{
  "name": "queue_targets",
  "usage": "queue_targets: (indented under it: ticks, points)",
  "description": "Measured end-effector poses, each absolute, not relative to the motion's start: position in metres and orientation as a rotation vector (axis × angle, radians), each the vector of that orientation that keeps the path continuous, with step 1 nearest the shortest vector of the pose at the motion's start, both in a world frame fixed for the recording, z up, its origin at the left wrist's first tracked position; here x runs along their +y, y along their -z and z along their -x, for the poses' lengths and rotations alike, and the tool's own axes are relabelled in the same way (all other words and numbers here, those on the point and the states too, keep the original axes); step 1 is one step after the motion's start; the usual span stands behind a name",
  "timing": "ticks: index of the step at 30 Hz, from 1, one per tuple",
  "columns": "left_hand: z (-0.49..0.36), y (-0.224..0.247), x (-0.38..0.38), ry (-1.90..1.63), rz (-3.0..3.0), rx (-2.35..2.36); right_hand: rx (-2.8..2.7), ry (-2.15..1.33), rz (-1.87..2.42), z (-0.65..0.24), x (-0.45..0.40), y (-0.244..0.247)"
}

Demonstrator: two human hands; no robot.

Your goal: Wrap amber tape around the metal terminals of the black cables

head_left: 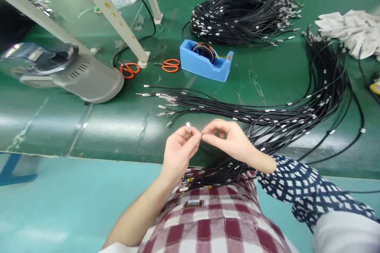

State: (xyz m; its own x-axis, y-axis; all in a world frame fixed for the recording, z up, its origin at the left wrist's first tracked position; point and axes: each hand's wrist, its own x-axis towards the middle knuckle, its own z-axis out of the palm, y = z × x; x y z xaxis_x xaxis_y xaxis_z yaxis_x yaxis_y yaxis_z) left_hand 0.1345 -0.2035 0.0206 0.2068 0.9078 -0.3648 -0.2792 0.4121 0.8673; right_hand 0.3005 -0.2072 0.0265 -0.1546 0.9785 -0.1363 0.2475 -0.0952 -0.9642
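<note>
Near the table's front edge, my left hand [181,148] is closed on a cable end, whose white connector [188,125] sticks up above the fingers. Right beside it, my right hand [230,138] pinches a small yellowish piece [202,134] at the cable end between thumb and fingertips. A bundle of black cables [231,110] with white tags lies just beyond both hands. More black cables [219,176] run over the table edge and across the lap, some with yellow pieces on their ends.
Behind stand a blue tape dispenser [204,67], orange scissors [170,65], a second pair [130,70] and a large cable coil [237,16]. A grey heat tool [86,75] and white metal posts [113,16] are at left. White gloves [353,31] lie at right.
</note>
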Motion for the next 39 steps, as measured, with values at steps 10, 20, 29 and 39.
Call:
queue_targets:
  ticks: [10, 20, 29, 39]
  points:
    - [-0.131, -0.019, -0.205, -0.920, -0.722, 0.905, -1.441, -1.298, 1.342, -0.311, -0.193, -0.041]
    - [-0.129, -0.024, -0.209, -0.852, -0.724, 0.828, -1.551, -1.338, 1.312, -0.309, -0.190, -0.046]
    - [-0.128, -0.022, -0.210, -0.850, -0.731, 0.816, -1.311, -1.536, 1.251, -0.309, -0.188, -0.044]
    - [-0.127, -0.020, -0.209, -0.809, -0.694, 0.828, -1.156, -1.468, 1.267, -0.311, -0.191, -0.038]
